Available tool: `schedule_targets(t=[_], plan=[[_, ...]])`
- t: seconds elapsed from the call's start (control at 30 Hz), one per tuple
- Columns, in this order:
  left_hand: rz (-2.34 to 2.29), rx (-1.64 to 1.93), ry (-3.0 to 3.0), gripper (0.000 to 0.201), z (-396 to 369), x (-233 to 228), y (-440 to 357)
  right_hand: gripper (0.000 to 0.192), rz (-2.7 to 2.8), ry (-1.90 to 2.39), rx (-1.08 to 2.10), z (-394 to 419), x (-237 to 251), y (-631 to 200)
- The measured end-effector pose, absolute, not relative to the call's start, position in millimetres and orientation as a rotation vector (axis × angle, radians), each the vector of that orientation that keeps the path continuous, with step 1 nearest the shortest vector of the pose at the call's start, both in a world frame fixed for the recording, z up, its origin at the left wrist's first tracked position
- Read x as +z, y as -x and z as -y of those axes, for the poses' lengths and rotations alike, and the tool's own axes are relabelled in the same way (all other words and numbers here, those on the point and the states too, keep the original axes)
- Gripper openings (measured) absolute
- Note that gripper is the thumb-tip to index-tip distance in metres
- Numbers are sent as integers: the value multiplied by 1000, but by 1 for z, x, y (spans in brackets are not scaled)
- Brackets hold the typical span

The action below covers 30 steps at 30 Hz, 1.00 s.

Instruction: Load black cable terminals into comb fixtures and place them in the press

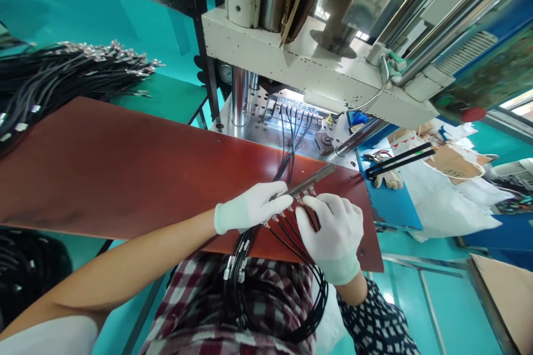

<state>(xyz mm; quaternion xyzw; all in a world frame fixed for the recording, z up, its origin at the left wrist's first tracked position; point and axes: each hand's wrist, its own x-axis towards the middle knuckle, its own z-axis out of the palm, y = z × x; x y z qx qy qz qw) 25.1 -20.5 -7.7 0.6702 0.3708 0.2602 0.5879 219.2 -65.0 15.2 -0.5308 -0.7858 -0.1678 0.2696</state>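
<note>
My left hand [262, 204], in a white glove, is closed around one end of a flat metal bar [318, 176] held at a slant over the red-brown board. Several black cables with small metal end fittings [306, 194] sit in a row along the bar's near edge. Curled at that row, my gloved right hand [331, 230] has thumb and forefinger drawn together on a black cable, its tip partly hidden by the fingers. The cables run down into a coiled black bundle [318, 299] on the lap.
Beyond the board [125, 172] stands a press with a lit metal mould [291, 113], from which several black cables [287, 161] trail. A large cable heap [83, 66] lies at left. Right of it are black rods [400, 161], a loose glove [389, 179] and a white sack [453, 199].
</note>
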Motion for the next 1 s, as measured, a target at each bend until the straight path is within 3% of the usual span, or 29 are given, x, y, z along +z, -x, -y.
schedule_targets(t=[0.07,0.2,0.37,0.67,0.83,1.0], plan=[[-858,623,-1548,35,20,-8,-25,12,2167,1420,-424,69,17,-218],[-872,657,-1603,36,19,-7,-26,3,2204,1406,-411,69,12,-210],[-881,648,-1630,34,18,-6,-26,10,2153,1369,-448,65,6,-206],[-848,665,-1559,34,20,-5,-27,4,2241,1372,-391,76,15,-200],[-840,702,-1628,34,18,-6,-27,13,2213,1375,-397,71,8,-195],[-835,696,-1526,33,20,-5,-27,3,2222,1349,-376,80,12,-198]])
